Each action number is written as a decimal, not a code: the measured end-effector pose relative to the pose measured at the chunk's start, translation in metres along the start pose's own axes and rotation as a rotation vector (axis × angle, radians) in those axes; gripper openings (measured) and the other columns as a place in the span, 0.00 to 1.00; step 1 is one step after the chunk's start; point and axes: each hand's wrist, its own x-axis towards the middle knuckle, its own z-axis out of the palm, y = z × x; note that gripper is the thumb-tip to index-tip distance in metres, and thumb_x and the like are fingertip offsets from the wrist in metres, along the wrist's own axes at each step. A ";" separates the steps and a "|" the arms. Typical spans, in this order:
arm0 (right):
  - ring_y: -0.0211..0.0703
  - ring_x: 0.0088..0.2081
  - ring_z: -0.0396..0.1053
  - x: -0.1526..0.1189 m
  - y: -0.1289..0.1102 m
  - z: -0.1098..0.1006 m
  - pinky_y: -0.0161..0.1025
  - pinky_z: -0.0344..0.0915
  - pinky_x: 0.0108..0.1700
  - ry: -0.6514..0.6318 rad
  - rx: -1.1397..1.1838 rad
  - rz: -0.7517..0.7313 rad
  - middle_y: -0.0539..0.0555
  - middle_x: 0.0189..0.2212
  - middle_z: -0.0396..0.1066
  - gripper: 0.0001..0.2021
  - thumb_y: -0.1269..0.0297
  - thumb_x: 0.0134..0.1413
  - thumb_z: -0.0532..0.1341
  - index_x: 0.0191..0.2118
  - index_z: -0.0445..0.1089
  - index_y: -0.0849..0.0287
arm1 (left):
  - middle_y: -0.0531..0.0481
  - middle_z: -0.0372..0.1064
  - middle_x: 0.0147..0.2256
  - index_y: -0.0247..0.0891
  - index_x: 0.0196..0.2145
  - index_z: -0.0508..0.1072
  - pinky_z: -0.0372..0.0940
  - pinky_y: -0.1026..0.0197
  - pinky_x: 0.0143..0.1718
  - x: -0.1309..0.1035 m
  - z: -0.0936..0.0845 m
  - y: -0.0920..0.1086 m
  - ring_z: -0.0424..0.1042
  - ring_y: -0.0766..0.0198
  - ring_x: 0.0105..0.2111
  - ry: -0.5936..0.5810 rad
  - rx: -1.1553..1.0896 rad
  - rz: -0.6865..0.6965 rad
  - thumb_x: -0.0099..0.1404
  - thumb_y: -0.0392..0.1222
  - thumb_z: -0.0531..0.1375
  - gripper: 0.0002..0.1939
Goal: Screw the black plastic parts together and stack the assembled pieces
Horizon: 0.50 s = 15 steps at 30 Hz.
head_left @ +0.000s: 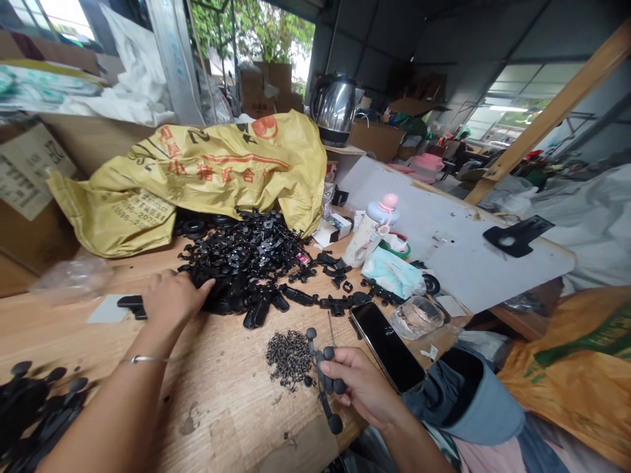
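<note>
My right hand is closed around a black plastic bracket with round knobs, held above the table's right front part. A thin metal rod sticks up beside it; its lower end is hidden. Just left of the bracket lies a heap of tiny dark rings or clips. My left hand rests at the left edge of a big pile of black plastic parts. Its thumb is stretched toward the pile, its fingertips hidden. A black piece on a pale card shows beside that hand.
A yellow sack lies behind the pile. To the right are a phone, a clear plastic cup, a tissue pack and a bottle. More black brackets lie at the left front. A kettle stands behind.
</note>
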 end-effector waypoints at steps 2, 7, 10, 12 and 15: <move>0.24 0.13 0.49 -0.001 0.001 -0.002 0.26 0.42 0.13 0.013 0.011 0.002 0.44 0.13 0.57 0.16 0.56 0.31 0.68 0.20 0.66 0.65 | 0.40 0.69 0.35 0.35 0.23 0.69 0.57 0.38 0.45 0.005 0.001 0.004 0.61 0.36 0.48 -0.018 -0.045 -0.004 0.52 0.53 0.56 0.16; 0.24 0.13 0.50 -0.002 -0.001 -0.009 0.25 0.42 0.13 0.041 0.106 0.034 0.44 0.13 0.59 0.17 0.57 0.28 0.70 0.20 0.65 0.64 | 0.42 0.70 0.37 0.36 0.37 0.67 0.60 0.43 0.46 -0.007 -0.002 0.003 0.67 0.43 0.45 -0.033 -0.226 -0.038 0.56 0.41 0.52 0.11; 0.24 0.14 0.52 -0.001 -0.004 -0.008 0.24 0.42 0.13 0.056 0.192 0.079 0.45 0.15 0.61 0.18 0.58 0.24 0.71 0.21 0.66 0.64 | 0.45 0.71 0.34 0.37 0.37 0.67 0.67 0.49 0.43 -0.044 0.002 0.009 0.72 0.53 0.38 -0.178 -0.543 -0.132 0.57 0.40 0.52 0.10; 0.24 0.14 0.54 0.000 -0.005 -0.006 0.24 0.44 0.14 0.064 0.238 0.108 0.47 0.16 0.64 0.19 0.58 0.22 0.72 0.21 0.66 0.64 | 0.46 0.72 0.32 0.36 0.32 0.68 0.67 0.51 0.44 -0.080 0.006 0.018 0.73 0.56 0.36 -0.505 -1.158 -0.389 0.53 0.34 0.55 0.06; 0.25 0.14 0.55 0.001 -0.006 0.000 0.23 0.45 0.14 0.043 0.267 0.123 0.48 0.16 0.65 0.20 0.58 0.21 0.72 0.20 0.65 0.65 | 0.45 0.73 0.34 0.34 0.34 0.69 0.66 0.51 0.47 -0.129 0.011 0.035 0.74 0.56 0.36 -0.847 -1.592 -0.689 0.48 0.27 0.59 0.12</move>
